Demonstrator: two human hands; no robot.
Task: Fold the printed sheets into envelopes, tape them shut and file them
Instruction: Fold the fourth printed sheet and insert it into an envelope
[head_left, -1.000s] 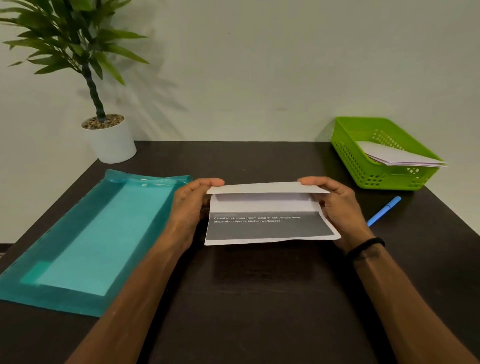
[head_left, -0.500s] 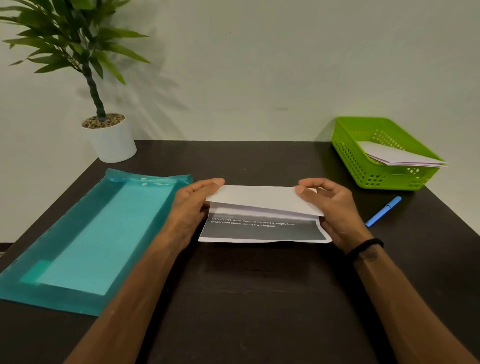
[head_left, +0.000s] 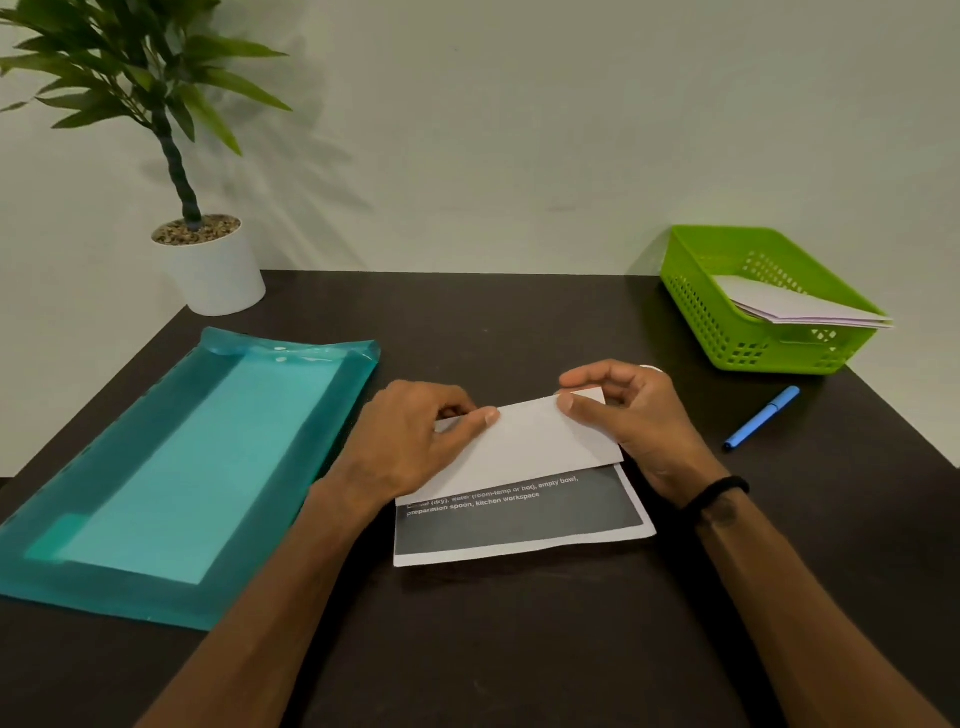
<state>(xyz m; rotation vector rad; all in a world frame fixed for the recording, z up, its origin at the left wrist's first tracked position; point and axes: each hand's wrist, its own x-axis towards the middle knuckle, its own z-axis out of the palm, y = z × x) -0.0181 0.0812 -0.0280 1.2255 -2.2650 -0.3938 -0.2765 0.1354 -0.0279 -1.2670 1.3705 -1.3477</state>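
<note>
Centrally, just below the middle of the frame, the printed sheet (head_left: 519, 519) lies on the dark table (head_left: 519, 649), its upper white flap (head_left: 524, 447) folded down over the lower part. Below the flap's edge a dark grey printed band shows, with two lines of white text reading partly "water (room-temp or hot), empty bowl, preparation spoon, kitchen workspace"; the first word is half hidden under the flap.

At the flap's left end, the left hand (head_left: 410, 447) pinches the paper, thumb on top and curled fingers tucked behind the fold. At the flap's upper right corner, the right hand (head_left: 634, 415) likewise pinches the paper between thumb and forefinger, its other fingers loosely curled behind. A black band (head_left: 717, 493) circles the right wrist. The flap sits slightly skewed, its right end higher in the frame than its left.

Left of the sheet, a translucent teal folder (head_left: 156, 467) lies flat on the table, stretching from centre left toward the lower left; its near edge is just beside the left forearm. In the upper left a potted plant (head_left: 208, 260) in a white pot stands at the table's back corner against the pale wall. At the right, a green perforated basket (head_left: 727, 322) holds folded white papers (head_left: 789, 306) that stick out over its right rim. Below the basket, a blue pen (head_left: 761, 418) lies diagonally on the table, apart from the right hand.
</note>
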